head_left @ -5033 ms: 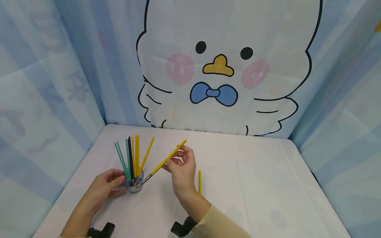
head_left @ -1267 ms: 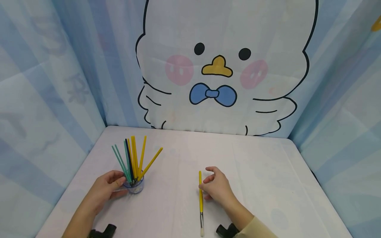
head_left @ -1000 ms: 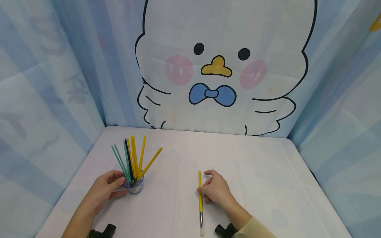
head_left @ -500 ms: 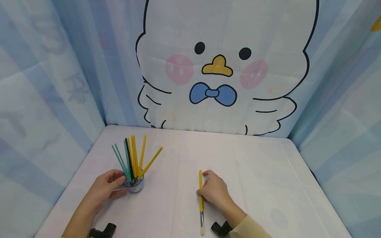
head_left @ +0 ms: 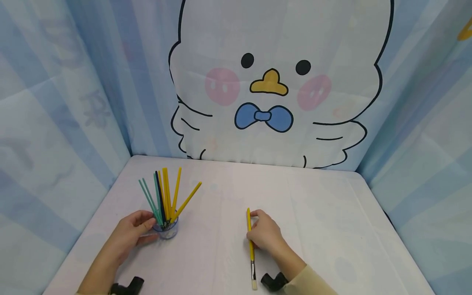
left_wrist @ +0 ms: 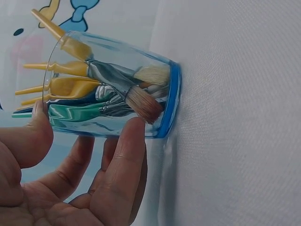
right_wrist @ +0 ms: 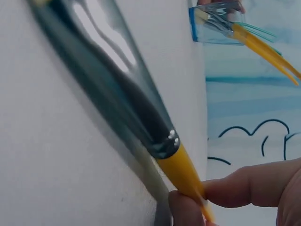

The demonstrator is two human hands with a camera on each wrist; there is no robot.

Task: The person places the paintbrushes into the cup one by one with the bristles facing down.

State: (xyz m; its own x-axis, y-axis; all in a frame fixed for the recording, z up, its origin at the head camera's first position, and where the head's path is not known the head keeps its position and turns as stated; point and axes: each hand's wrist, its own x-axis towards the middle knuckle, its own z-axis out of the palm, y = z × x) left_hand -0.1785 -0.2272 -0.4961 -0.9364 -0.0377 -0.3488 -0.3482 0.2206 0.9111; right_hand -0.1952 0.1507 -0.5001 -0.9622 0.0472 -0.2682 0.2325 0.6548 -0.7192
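Note:
My left hand (head_left: 133,231) holds a clear, blue-tinted cup (head_left: 169,233), its thumb at the rim and fingertips on the side in the left wrist view. Several paintbrushes stand in the cup bristles down, with yellow handles (head_left: 167,194), teal handles (head_left: 149,198) and a dark blue handle (head_left: 160,200). Through the cup wall, brown bristles (left_wrist: 145,104) and cream bristles (left_wrist: 153,75) show. Right of it, my right hand (head_left: 267,232) pinches a yellow paintbrush (head_left: 252,250) by the handle between thumb and finger. Its silver ferrule (right_wrist: 127,80) and pale bristles point toward me, close over the tabletop.
A white cloth (head_left: 328,229) covers the table. Curtains (head_left: 55,123) with blue stripes enclose both sides, and a cartoon bird backdrop (head_left: 273,139) hangs behind. Black wrist devices (head_left: 274,282) sit under both wrists.
My right hand has let go of one yellow paintbrush in the cup, moved right, and taken hold of another on the table, which has turned slightly. My left hand stays at the cup.

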